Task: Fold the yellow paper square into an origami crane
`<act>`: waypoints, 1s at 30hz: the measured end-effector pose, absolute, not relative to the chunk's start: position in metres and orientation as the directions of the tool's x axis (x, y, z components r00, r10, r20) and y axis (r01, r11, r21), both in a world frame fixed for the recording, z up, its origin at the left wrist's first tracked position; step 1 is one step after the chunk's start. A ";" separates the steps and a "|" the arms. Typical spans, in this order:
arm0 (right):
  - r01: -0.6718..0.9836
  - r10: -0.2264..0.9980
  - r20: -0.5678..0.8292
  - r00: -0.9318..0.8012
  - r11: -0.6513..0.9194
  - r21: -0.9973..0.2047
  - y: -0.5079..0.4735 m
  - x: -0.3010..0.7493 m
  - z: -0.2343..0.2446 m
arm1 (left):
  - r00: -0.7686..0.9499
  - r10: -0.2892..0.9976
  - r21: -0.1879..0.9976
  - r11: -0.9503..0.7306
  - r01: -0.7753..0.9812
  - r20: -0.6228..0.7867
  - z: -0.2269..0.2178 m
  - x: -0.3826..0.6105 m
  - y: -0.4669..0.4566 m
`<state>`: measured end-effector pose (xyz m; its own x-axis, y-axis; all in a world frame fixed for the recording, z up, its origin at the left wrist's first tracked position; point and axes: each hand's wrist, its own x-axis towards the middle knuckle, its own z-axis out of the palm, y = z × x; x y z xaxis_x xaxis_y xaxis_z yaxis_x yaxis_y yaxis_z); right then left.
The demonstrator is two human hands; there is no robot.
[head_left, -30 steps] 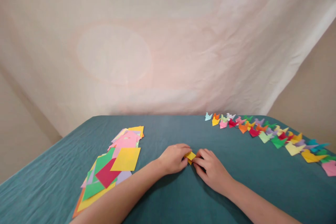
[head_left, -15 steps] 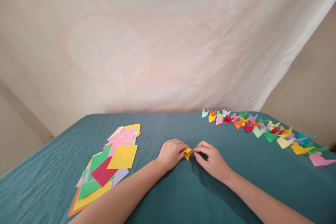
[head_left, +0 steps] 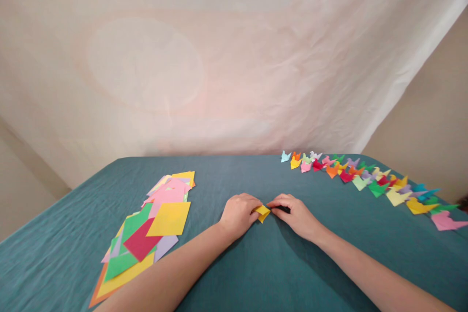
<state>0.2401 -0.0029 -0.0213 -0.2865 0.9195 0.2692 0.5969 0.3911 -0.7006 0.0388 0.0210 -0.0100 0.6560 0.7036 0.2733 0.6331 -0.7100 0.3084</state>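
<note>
A small folded piece of yellow origami paper (head_left: 263, 213) is in the middle of the table, partly hidden by fingers. My left hand (head_left: 239, 214) grips its left side between thumb and fingers. At the paper's right corner is my right hand (head_left: 292, 212), its thumb and forefinger brought close together by the tip. Whether those right fingertips hold the corner or only touch it is too small to tell.
Loose coloured paper squares lie overlapping on the left, a yellow square (head_left: 169, 219) on top. Several folded paper birds stand in rows at the right, a pink bird (head_left: 446, 221) nearest. A teal cloth (head_left: 234, 273) covers the table; a pale sheet (head_left: 234, 68) hangs behind.
My right hand has shifted slightly at the yellow paper's right corner, and that corner now looks a little wider and more opened out. My left hand keeps its hold.
</note>
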 end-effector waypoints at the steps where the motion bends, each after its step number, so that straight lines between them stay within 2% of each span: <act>1: 0.597 0.920 0.264 -0.289 0.388 -0.702 -0.002 0.240 -0.021 | 0.652 0.707 0.312 -0.707 0.635 0.273 -0.010 0.039 0.021; 10: 0.616 0.923 0.215 -0.318 0.374 -0.694 0.002 0.244 -0.021 | 0.645 0.707 0.338 -0.706 0.622 0.290 -0.012 0.039 0.022; 14: 0.563 0.918 0.208 -0.337 0.374 -0.737 0.002 0.241 -0.020 | 0.643 0.709 0.335 -0.704 0.626 0.289 -0.012 0.038 0.021; 17: 0.495 0.911 0.253 -0.327 0.393 -0.775 -0.003 0.234 -0.020 | 0.639 0.712 0.325 -0.702 0.634 0.291 -0.013 0.038 0.020; 20: 0.501 0.881 0.294 -0.370 0.456 -0.735 -0.010 0.226 -0.023 | 0.635 0.717 0.309 -0.697 0.647 0.286 -0.014 0.038 0.019; 25: 0.618 0.890 0.305 -0.340 0.456 -0.641 -0.014 0.222 -0.030 | 0.626 0.739 0.307 -0.673 0.673 0.248 -0.009 0.033 0.016; 28: 0.646 0.872 0.308 -0.381 0.490 -0.586 -0.011 0.223 -0.035 | 0.661 0.725 0.311 -0.684 0.659 0.193 -0.001 0.011 0.016; 30: 0.656 0.863 0.316 -0.395 0.505 -0.561 -0.009 0.225 -0.038 | 0.631 0.759 0.286 -0.648 0.706 0.162 0.006 -0.019 0.020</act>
<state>0.2245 -0.0092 -0.0375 -0.3946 0.8628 0.3159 0.6560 0.5053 -0.5607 -0.0188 0.0201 0.0058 0.6308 0.7589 0.1617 0.7059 -0.6478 0.2863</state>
